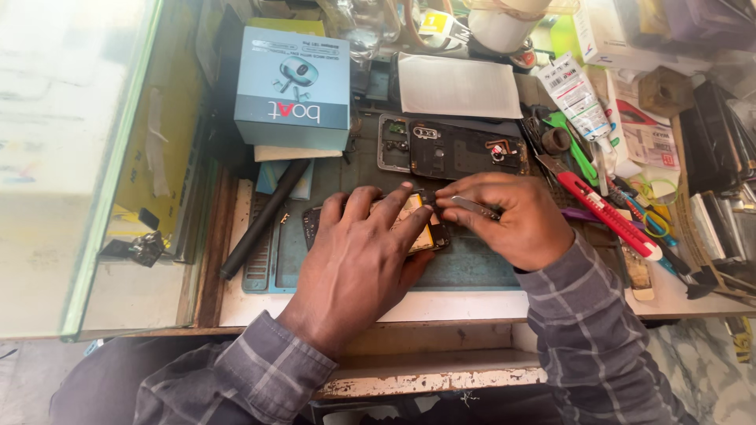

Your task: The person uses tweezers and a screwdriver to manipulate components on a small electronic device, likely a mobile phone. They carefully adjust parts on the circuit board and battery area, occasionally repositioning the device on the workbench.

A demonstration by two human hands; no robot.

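Opened dark smartphone body [425, 232] lies flat on the blue-green rubber work mat [472, 267], near the front edge of the table [441, 305], roughly mid-width. Its back is off: an orange-yellow inner panel, probably the battery, shows between the fingers. Left hand [358, 256] lies palm-down over the phone, fingers spread and pressing it to the mat, gripping nothing. Right hand [516, 220] is curled closed around slim metal tweezers [475, 207], tip touching the phone's upper end just beside the left fingertips. The removed black back cover with camera cut-out [465, 149] lies behind the phone, toward the table's back, inner face up, apart from it. Judged from this: opening and cover removal look done; work inside the upper end is in hand; whatever is being lifted or seated is too small to tell; closing up is left, since the cover is still off. Around: teal cardboard earbud box [293, 83] toward the back left, black cylindrical rod [261, 220] lying diagonally off the mat's left edge, red-and-white utility knife [610, 216] right of the right hand, white glue tube [575, 96] toward the back right, white sheet [459, 86] behind the cover.
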